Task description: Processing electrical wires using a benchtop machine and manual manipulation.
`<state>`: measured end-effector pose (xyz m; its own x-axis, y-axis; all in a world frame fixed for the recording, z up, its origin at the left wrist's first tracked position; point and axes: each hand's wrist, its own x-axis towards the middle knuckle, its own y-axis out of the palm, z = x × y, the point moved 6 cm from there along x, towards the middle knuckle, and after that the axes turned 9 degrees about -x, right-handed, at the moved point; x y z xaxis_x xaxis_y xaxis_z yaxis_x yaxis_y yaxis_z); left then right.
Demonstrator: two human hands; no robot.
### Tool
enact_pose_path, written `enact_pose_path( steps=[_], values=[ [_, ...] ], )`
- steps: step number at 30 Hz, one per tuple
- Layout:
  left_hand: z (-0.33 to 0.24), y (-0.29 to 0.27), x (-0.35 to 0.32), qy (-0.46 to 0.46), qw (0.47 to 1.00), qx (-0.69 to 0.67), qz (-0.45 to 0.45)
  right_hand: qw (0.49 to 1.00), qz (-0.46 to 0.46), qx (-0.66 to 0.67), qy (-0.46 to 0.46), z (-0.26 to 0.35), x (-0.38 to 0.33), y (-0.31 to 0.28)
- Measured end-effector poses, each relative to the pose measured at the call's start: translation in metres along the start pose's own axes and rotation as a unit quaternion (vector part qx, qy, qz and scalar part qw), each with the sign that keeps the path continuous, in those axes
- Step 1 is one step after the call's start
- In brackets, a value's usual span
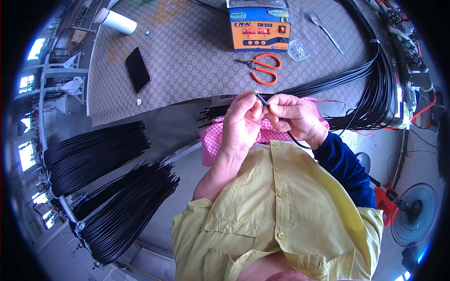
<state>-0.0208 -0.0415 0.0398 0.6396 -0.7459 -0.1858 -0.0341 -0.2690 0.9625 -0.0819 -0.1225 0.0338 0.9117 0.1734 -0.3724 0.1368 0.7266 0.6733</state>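
Both hands pinched on one thin black cable, just in front of the orange-handled pliers.

Left hand (242, 122) and right hand (293, 118) brought together, fingertips closed around the black cable (262, 100) from both sides, its free length dropping below the right hand toward the chest. Held above a pink checked cloth (212, 138), nearer the body than the orange-handled pliers (262, 68). Beyond the pliers, an orange and blue device with a red display (260, 29). Right of the pliers, a thick bundle of black cables (379, 79) curved along the table edge. Left of the pliers, a black phone (138, 69) flat on the patterned mat (187, 56).
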Motion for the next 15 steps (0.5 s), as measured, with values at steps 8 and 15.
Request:
enact_pose_path(
  steps=[8,15],
  values=[
    [-0.013,0.001,-0.007,0.034,0.987,0.142,-0.074,0.982,-0.097,-0.15,-0.055,0.02,-0.004,-0.008],
    [-0.03,0.01,-0.01,0.067,0.945,0.311,-0.074,0.946,-0.114,-0.295,-0.074,0.032,-0.009,-0.005]
  ],
)
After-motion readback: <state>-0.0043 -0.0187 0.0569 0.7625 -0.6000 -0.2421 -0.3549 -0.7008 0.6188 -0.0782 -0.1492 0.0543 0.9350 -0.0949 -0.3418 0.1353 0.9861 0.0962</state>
